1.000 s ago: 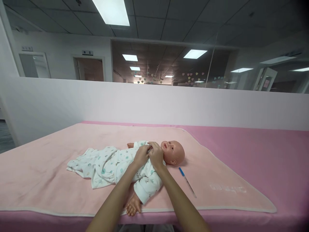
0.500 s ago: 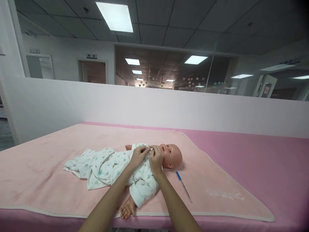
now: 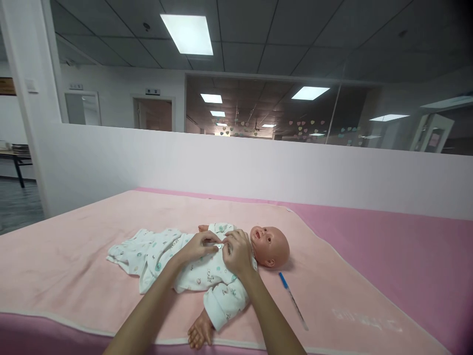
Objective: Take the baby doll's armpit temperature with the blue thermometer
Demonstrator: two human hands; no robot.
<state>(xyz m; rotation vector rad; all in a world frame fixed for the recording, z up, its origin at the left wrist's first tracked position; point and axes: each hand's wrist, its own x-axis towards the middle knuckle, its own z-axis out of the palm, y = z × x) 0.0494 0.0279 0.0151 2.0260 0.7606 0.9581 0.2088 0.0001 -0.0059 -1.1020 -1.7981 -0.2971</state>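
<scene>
A baby doll point(image 3: 271, 242) lies on its back on a pale pink blanket point(image 3: 74, 256), head to the right, dressed in a white printed romper point(image 3: 162, 254). Both my hands rest on the doll's chest. My left hand point(image 3: 197, 246) pinches the romper's front edge near a small snap. Facing it, my right hand point(image 3: 236, 252) is closed on the opposite edge of the romper, just below the doll's chin. The doll's bare hand point(image 3: 201, 334) lies near the blanket's front edge.
A blue-capped pen or thermometer point(image 3: 292, 300) lies on the blanket right of the doll. The blanket covers a pink table point(image 3: 406, 246). A white partition wall point(image 3: 258, 167) runs behind, with glass above it. A dark table point(image 3: 13, 158) stands far left.
My hands have shifted a little down the doll's chest, from the collar toward a snap. The view has swung slightly left and down.
</scene>
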